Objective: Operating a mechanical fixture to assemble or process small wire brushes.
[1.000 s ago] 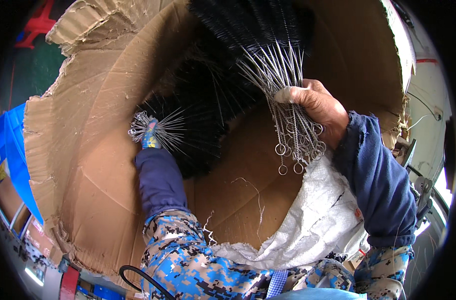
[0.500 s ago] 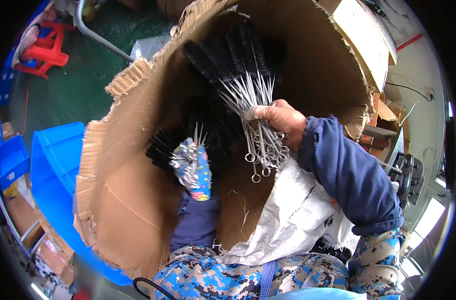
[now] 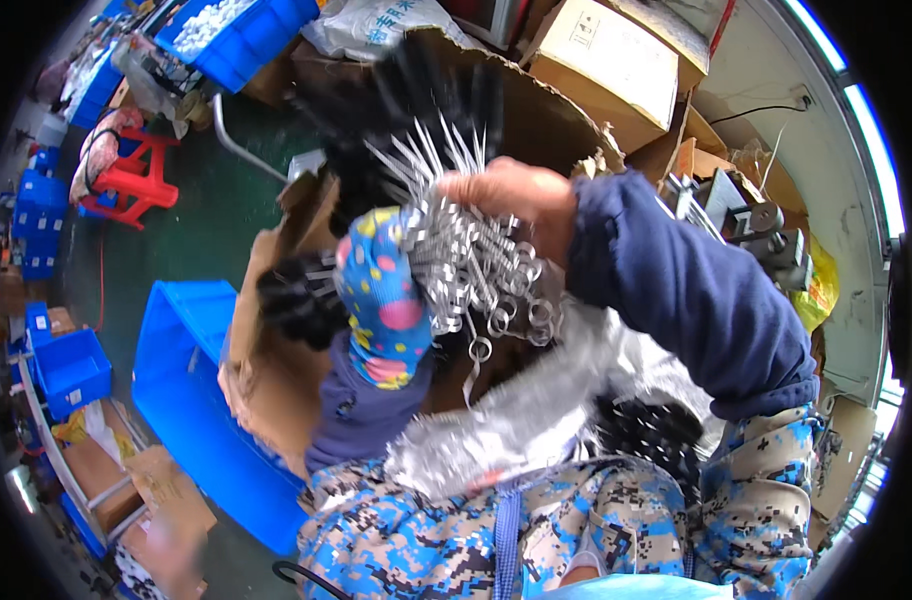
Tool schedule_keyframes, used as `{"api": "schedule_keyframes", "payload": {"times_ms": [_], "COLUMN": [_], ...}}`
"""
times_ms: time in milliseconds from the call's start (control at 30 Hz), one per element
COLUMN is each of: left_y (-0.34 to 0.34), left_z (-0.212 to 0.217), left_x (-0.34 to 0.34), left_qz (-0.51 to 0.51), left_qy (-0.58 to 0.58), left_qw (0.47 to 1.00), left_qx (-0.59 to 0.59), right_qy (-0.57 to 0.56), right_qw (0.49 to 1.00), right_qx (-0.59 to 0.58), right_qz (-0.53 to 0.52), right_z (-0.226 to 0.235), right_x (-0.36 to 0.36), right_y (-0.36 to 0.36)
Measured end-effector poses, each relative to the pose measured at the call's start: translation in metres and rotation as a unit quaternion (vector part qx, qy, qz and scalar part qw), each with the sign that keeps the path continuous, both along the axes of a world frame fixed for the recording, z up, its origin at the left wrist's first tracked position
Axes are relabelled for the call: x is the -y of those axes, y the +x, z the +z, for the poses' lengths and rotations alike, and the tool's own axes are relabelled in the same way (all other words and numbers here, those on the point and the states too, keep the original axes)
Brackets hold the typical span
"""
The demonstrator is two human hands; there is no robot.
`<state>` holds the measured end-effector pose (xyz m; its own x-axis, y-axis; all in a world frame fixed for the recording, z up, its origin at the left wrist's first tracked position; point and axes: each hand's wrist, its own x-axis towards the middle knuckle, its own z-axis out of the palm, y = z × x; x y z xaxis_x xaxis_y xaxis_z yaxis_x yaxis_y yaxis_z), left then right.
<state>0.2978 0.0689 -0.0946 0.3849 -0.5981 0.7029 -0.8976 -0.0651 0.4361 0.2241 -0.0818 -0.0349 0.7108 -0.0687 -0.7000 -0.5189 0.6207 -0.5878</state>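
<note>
Well, from the view worn on the head, the person's two hands meet over the middle of the scene. The right hand [image 3: 521,205], bare below a navy sleeve [image 3: 691,285], has its fingers clamped on a thick bundle of black-bristled wire brushes [image 3: 426,150]. The bristles fan out to the far side, and the silver twisted handles run back to small ring ends [image 3: 491,320] hanging on the near side. Just to the left, touching those handles, is the left hand [image 3: 384,270] in a blue glove with pink and yellow spots. Its fingers are curled shut round a second bunch of black wire brushes [image 3: 301,300], whose bristles stick out to the left; motion blurs the ring ends between the two hands.

Beneath them gapes a large brown cardboard box with a ragged rim [image 3: 266,370]. A crumpled white woven sack [image 3: 506,430] lies at the near side, against the person's blue-and-grey camouflage clothing [image 3: 396,530].

Left of the box leans a big bright-blue plastic bin [image 3: 201,410], and farther off a red plastic stool [image 3: 141,185] stands on the green floor [image 3: 211,225]. Over on the far right sit a closed pale cardboard carton [image 3: 611,60] and a dark metal machine [image 3: 776,240], with a yellow plastic bag [image 3: 821,285] beside it.
</note>
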Motion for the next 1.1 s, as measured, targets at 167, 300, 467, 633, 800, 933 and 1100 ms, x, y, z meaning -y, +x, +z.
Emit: {"api": "schedule_keyframes", "payload": {"times_ms": [167, 300, 467, 633, 800, 933, 1100], "left_y": [0.000, -0.007, -0.044, -0.114, -0.139, -0.147, -0.144], "left_z": [0.037, 0.084, 0.081, 0.037, -0.077, -0.160, -0.180], "left_x": [-0.006, 0.015, 0.017, 0.023, 0.037, 0.029, 0.025], "left_qz": [0.067, 0.064, 0.032, -0.026, -0.171, -0.218, -0.235], "left_qy": [0.030, 0.015, 0.124, 0.290, 0.365, 0.443, 0.479], "left_qw": [0.978, 0.941, 0.854, 0.837, 0.832, 0.815, 0.804], "left_qx": [0.197, 0.333, 0.504, 0.463, 0.382, 0.305, 0.263], "right_qy": [-0.065, -0.059, -0.232, -0.147, -0.389, -0.418, -0.488], "right_qw": [0.984, 0.954, 0.815, 0.890, 0.816, 0.854, 0.809], "right_qx": [0.144, 0.287, 0.484, 0.368, 0.203, 0.104, 0.126], "right_qz": [0.082, 0.068, 0.219, 0.223, 0.376, 0.292, 0.301], "right_z": [-0.009, 0.030, 0.001, -0.060, -0.171, -0.267, -0.228], "right_x": [0.013, 0.029, 0.053, 0.061, 0.079, 0.046, 0.042], "right_y": [0.016, -0.019, -0.037, -0.089, -0.096, -0.103, -0.118]}}
